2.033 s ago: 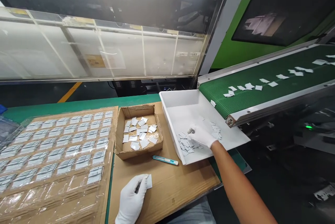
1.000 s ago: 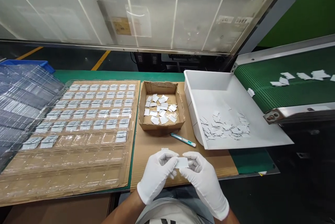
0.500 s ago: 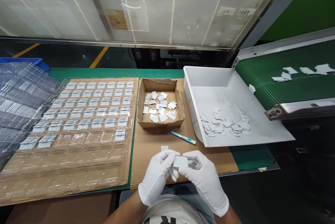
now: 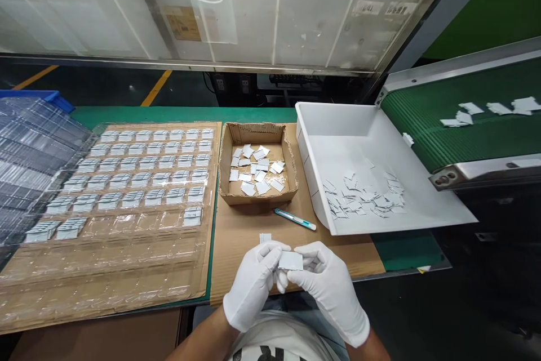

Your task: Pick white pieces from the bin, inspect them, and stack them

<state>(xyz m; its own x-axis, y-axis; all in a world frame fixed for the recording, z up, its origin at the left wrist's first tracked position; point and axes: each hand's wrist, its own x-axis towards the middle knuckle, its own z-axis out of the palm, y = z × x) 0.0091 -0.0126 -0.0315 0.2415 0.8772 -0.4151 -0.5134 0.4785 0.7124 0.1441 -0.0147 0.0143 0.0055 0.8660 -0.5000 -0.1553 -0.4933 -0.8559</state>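
Note:
Both my hands wear white gloves and meet low in the middle of the view. A small flat white rectangular piece (image 4: 291,261) is pinched between them. My left hand (image 4: 256,279) is closed on its left edge, and my right hand (image 4: 329,288) grips its right edge. Just beyond my left hand, another small white piece (image 4: 265,237) shows on the cardboard sheet (image 4: 236,248). An open cardboard box (image 4: 257,199) with several loose white pieces stands farther off. Between the box and my hands lies a blue and white utility knife (image 4: 295,219).
At left, a clear plastic tray (image 4: 139,248) holds rows of white pieces. Stacked clear trays (image 4: 38,164) and a blue bin (image 4: 54,99) stand beyond. At right, a white tub (image 4: 338,119) with scattered pieces sits below a green conveyor belt (image 4: 426,119) carrying several pieces.
The camera view has shifted slightly. My hands keep the same hold on the white piece, and nothing else has visibly moved.

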